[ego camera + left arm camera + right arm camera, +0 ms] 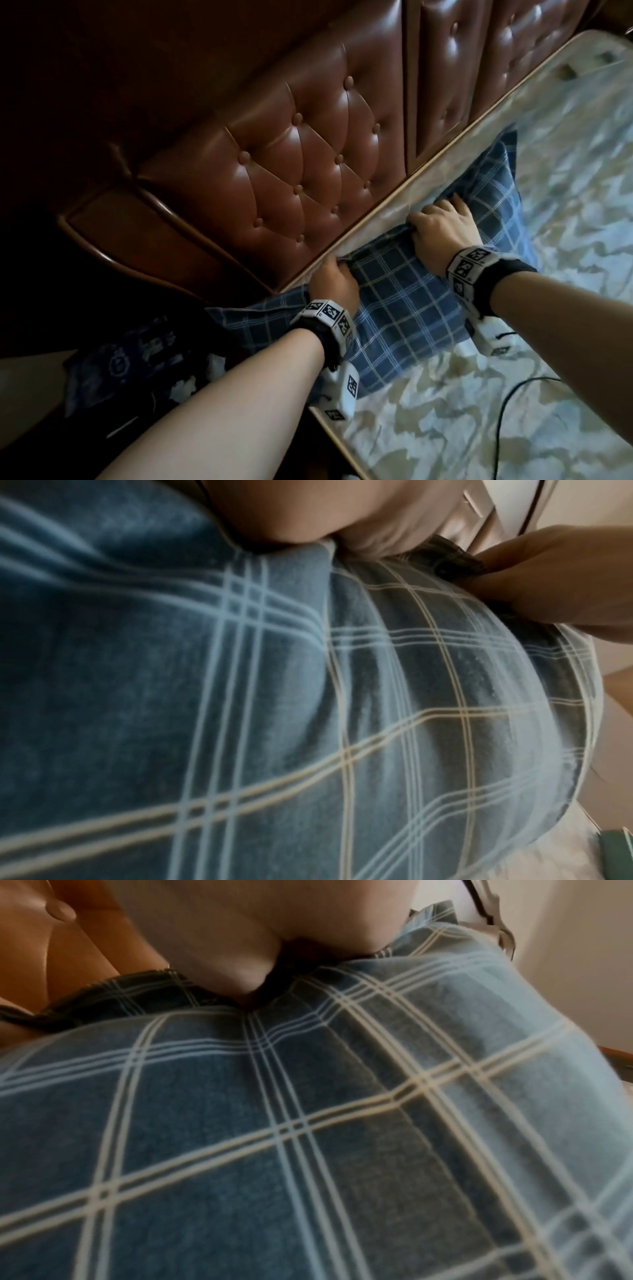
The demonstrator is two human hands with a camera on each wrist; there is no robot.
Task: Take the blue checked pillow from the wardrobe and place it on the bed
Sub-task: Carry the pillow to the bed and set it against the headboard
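The blue checked pillow (411,301) lies on the bed (513,394), along its edge next to the brown tufted headboard (301,164). My left hand (334,279) grips the pillow's far edge near its left end, fingers curled into the fabric. My right hand (442,226) grips the same far edge further right, fingers bunched in the cloth. In the left wrist view the checked pillow (308,723) fills the picture, with my left hand (308,520) at its top edge. The right wrist view shows the pillow (308,1137) under my right hand (257,934).
The bed has a pale patterned cover. A black cable (507,411) runs across the bed near my right forearm. Dark patterned cloth (137,356) lies beside the bed at lower left. The headboard's padded panels (479,68) run along the bed's far side.
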